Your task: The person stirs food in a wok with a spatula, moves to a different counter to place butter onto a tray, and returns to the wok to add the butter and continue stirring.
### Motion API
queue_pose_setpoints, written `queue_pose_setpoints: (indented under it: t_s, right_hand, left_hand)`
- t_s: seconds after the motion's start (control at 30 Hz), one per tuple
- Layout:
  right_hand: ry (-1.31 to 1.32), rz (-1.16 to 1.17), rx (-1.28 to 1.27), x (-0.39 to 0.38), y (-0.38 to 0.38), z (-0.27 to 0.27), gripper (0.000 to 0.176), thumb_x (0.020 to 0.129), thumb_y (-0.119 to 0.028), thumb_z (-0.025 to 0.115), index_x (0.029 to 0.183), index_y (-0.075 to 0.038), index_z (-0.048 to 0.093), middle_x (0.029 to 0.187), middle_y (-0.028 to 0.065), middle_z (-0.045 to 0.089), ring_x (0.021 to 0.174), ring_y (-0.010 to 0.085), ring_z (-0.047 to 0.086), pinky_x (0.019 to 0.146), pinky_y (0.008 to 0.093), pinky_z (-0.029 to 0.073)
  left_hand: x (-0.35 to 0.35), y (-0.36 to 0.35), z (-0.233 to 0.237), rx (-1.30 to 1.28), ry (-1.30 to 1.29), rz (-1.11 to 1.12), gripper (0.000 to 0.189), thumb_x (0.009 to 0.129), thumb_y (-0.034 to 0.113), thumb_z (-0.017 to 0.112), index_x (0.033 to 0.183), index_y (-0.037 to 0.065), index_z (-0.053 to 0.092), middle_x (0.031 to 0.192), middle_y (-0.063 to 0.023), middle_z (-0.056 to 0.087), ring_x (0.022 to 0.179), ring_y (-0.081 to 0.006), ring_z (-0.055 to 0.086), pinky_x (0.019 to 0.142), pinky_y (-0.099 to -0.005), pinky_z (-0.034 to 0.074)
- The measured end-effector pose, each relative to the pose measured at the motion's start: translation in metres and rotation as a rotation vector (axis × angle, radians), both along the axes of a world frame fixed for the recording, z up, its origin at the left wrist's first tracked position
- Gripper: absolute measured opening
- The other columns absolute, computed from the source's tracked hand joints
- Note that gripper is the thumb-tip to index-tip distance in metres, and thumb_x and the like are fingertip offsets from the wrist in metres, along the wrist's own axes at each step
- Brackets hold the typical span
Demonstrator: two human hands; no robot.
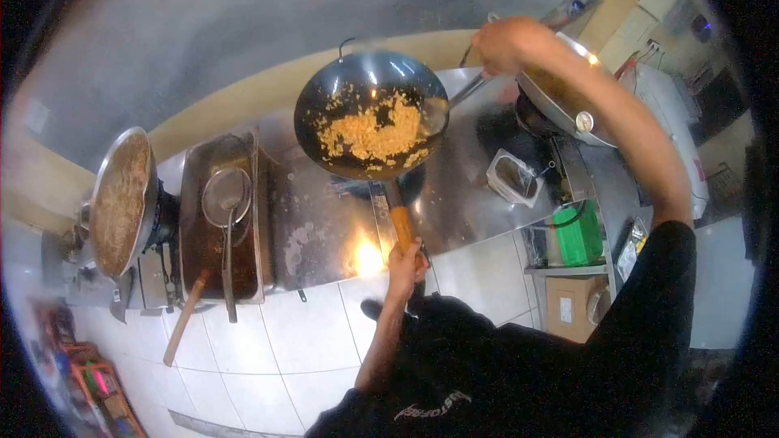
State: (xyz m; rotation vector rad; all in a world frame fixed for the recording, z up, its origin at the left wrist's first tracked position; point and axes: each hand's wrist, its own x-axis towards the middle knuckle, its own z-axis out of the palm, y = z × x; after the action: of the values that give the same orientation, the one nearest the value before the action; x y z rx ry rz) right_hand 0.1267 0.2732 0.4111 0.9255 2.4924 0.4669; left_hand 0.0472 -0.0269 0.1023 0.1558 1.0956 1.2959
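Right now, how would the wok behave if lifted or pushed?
Stiff, most likely: the wok looks like glossy metal. Probably front-heavy when lifted, since the food sits out beyond the handle. It may rock or tip if pushed, given its rounded sides.

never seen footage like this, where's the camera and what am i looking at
There is no machine here, just a person with two bare hands. The single picture comes from a camera worn on their head, looking forward and down, so their own arms reach into view. The left hand grips the handle of a wok with crumbly yellowish food inside. The right hand holds a metal utensil, its head at the food's edge. On the metal counter are a rectangular tray and a small container.
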Motion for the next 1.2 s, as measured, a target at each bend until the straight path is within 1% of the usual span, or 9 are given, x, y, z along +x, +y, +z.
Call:
queue_pose_setpoints:
  t_s: [0.13, 0.2, 0.27, 0.33, 0.6, 0.73, 1.0, 1.13, 1.2]
  right_hand:
    - [-0.338, -0.183, -0.274, -0.036, -0.013, -0.022, 0.035, 0.085, -0.032, 0.061, 0.094, 0.001, 0.064, 0.084, 0.0137, 0.065, 0.076, 0.0253, 0.063, 0.068, 0.0402, 0.05]
    - [0.007, -0.026, -0.346, -0.038, 0.026, -0.108, 0.026, 0.081, -0.028, 0.063, 0.089, -0.003, 0.066, 0.072, 0.0154, 0.065, 0.064, 0.0289, 0.063, 0.06, 0.0426, 0.05]
    - [0.03, 0.01, -0.237, -0.04, 0.005, -0.091, 0.028, 0.083, -0.029, 0.062, 0.089, -0.002, 0.066, 0.074, 0.0163, 0.065, 0.067, 0.0302, 0.064, 0.062, 0.0436, 0.05]
    - [0.013, 0.072, -0.132, -0.051, 0.001, -0.079, 0.029, 0.084, -0.029, 0.061, 0.089, -0.001, 0.066, 0.076, 0.0172, 0.066, 0.071, 0.0314, 0.065, 0.064, 0.0446, 0.05]
    - [0.137, -0.096, -0.122, -0.042, -0.041, -0.092, 0.029, 0.088, -0.03, 0.056, 0.091, -0.004, 0.067, 0.09, 0.023, 0.064, 0.084, 0.0389, 0.062, 0.075, 0.0465, 0.049]
    - [0.174, -0.179, -0.098, -0.039, -0.061, -0.165, 0.033, 0.091, -0.034, 0.051, 0.099, -0.006, 0.066, 0.094, 0.0236, 0.063, 0.089, 0.0389, 0.061, 0.079, 0.0494, 0.049]
    - [0.158, -0.122, 0.397, -0.102, -0.13, -0.141, 0.032, 0.086, -0.015, 0.055, 0.117, -0.012, 0.06, 0.084, 0.0173, 0.059, 0.068, 0.0398, 0.059, 0.065, 0.0461, 0.047]
    - [0.229, -0.05, 0.241, -0.075, -0.127, -0.214, 0.05, 0.083, -0.002, 0.052, 0.132, -0.011, 0.047, 0.092, 0.0196, 0.054, 0.077, 0.039, 0.057, 0.069, 0.0452, 0.047]
    - [0.337, -0.013, 0.015, -0.069, -0.132, -0.236, 0.07, 0.075, 0.009, 0.051, 0.14, -0.01, 0.034, 0.102, 0.023, 0.05, 0.087, 0.0386, 0.053, 0.076, 0.0434, 0.046]
  left_hand:
    - [0.012, 0.005, -0.025, 0.122, -0.118, 0.042, 0.04, 0.096, 0.043, 0.042, 0.105, 0.004, 0.047, 0.06, -0.006, 0.051, 0.042, -0.0113, 0.044, 0.038, -0.0256, 0.034]
    - [0.014, -0.002, -0.021, 0.159, -0.178, 0.092, 0.049, 0.096, 0.048, 0.034, 0.11, 0.003, 0.048, 0.062, -0.0073, 0.052, 0.05, -0.0125, 0.049, 0.043, -0.0275, 0.038]
    - [0.013, -0.019, -0.076, -0.006, 0.079, 0.189, 0.049, 0.095, 0.048, 0.037, 0.108, 0.003, 0.051, 0.064, -0.007, 0.054, 0.055, -0.0133, 0.052, 0.047, -0.0269, 0.042]
    - [-0.011, -0.06, -0.152, -0.066, 0.187, -0.234, 0.049, 0.093, 0.048, 0.042, 0.104, 0.002, 0.054, 0.065, -0.006, 0.055, 0.059, -0.0148, 0.055, 0.051, -0.0285, 0.045]
    - [-0.02, -0.057, -0.219, 0.064, 0.036, -0.309, 0.051, 0.086, 0.049, 0.058, 0.107, 0.002, 0.058, 0.092, -0.0132, 0.063, 0.084, -0.0205, 0.065, 0.07, -0.0333, 0.055]
    - [-0.034, -0.064, -0.224, 0.097, -0.107, -0.247, 0.049, 0.085, 0.047, 0.061, 0.101, 0.001, 0.062, 0.085, -0.0111, 0.065, 0.078, -0.0183, 0.066, 0.063, -0.0297, 0.054]
    - [-0.04, -0.07, -0.255, 0.253, -0.366, 0.043, 0.023, 0.084, 0.023, 0.069, 0.088, 0.001, 0.063, 0.077, -0.01, 0.067, 0.062, -0.0159, 0.066, 0.053, -0.0272, 0.053]
    - [-0.018, -0.067, -0.249, 0.151, -0.133, 0.279, 0.022, 0.084, 0.017, 0.066, 0.077, -0.002, 0.058, 0.071, -0.0119, 0.067, 0.061, -0.0196, 0.067, 0.052, -0.0301, 0.053]
    - [-0.003, -0.066, -0.257, 0.124, 0.497, 0.202, 0.019, 0.083, 0.009, 0.066, 0.077, -0.003, 0.053, 0.072, -0.0136, 0.067, 0.059, -0.0182, 0.065, 0.052, -0.0311, 0.054]
